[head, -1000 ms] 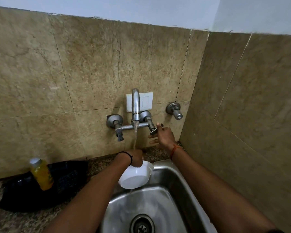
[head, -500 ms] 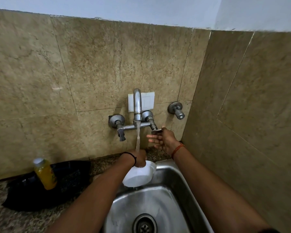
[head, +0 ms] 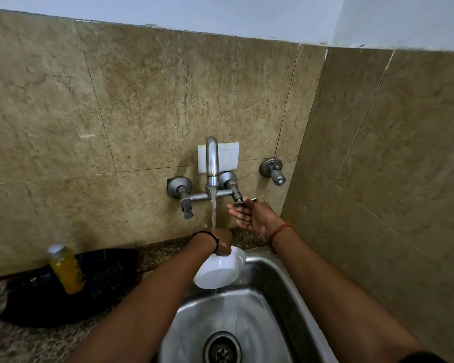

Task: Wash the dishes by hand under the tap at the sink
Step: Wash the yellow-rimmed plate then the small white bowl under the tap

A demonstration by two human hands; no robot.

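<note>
My left hand [head: 222, 242] grips the rim of a white bowl [head: 219, 271], held tilted over the back of the steel sink [head: 268, 268]. Water runs from the wall tap [head: 212, 163] onto that hand and spills off the bowl into the sink. Just below the tap's right handle [head: 237, 199], my right hand [head: 254, 216] is held palm up with straight fingers, the fingertips touching the handle's lever.
A bottle of yellow liquid [head: 66, 268] stands on a black cloth or bag [head: 71, 286] on the speckled counter to the left. The tap's left handle [head: 185, 203] and a separate wall valve [head: 274, 171] stick out from the tiled wall. The sink drain [head: 222, 349] is at the bottom.
My right hand has let go of the right tap handle and opened palm up beneath it. The water stream has grown stronger. The bowl has stayed under the tap.
</note>
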